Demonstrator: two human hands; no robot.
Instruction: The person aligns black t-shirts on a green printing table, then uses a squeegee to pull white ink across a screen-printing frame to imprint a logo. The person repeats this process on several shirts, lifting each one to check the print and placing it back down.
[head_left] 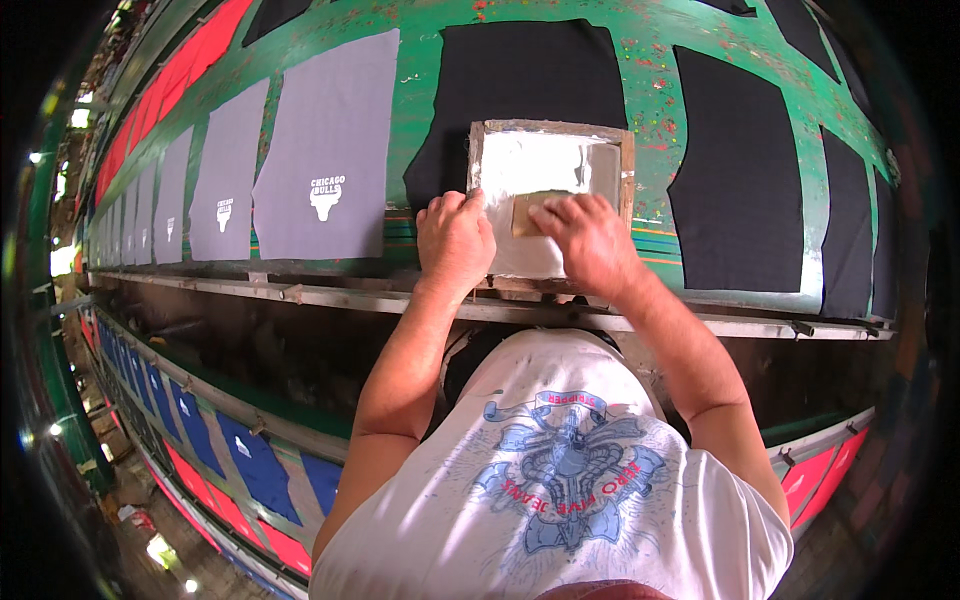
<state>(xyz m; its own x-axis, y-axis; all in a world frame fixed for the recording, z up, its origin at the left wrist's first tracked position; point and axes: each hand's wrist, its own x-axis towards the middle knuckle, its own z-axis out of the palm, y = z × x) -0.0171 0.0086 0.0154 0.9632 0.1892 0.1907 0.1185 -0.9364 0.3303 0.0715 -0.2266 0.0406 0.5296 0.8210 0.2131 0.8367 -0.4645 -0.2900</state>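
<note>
A wooden-framed printing screen [627, 165] with pale, shiny mesh lies over a black fabric panel [525, 70] on the green table [410, 120]. My left hand [455, 240] is closed on the screen's left edge. My right hand [585, 235] grips a tan squeegee [525, 210] against the mesh, inside the frame. To the left lie several grey fabric panels [330, 130] with white printed emblems; to the right are several more black panels [735, 170].
Red panels [170, 80] line the table's far left. A metal rail [370, 305] runs along the near edge. Behind me on both sides, a second rack carries blue panels [255, 465] and red panels [820, 470].
</note>
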